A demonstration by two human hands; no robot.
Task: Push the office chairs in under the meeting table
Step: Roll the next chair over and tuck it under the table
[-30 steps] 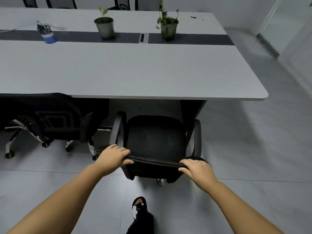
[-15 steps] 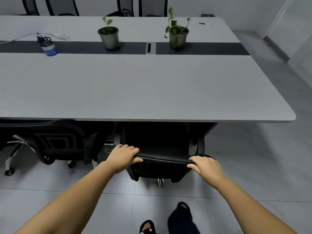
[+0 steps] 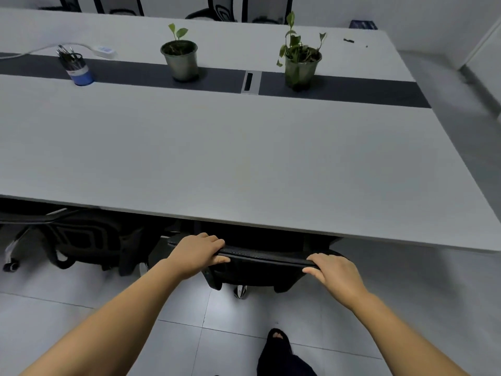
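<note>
While you gripped the top edge of the chair (image 3: 260, 270), most of it was hidden: its seat and armrests sat out of sight beneath the desk (image 3: 244, 158), and only the backrest and one caster showed below the near edge. Your left hand (image 3: 196, 255) was clamped on the left end of the backrest top, fingers curled over the far side and thumb under the near side. Your right hand (image 3: 334, 272) was clamped on the right end in the same way. The backrest stood just on your side of the desk's near edge, close to it.

A second chair (image 3: 81, 240) stood to the left, also partly under the desk; its seat was hidden and its left side was cut off by the frame. More chair backs across the desk were cut off at the top, too little of them showing to count surely. Your foot (image 3: 279, 351) showed only partly at the bottom.

On the desk's dark centre strip stood a pen holder (image 3: 77, 67) and two potted plants (image 3: 180, 59), well apart from the near edge. To the right of the desk's end, the tiled floor (image 3: 447, 294) lay open.
</note>
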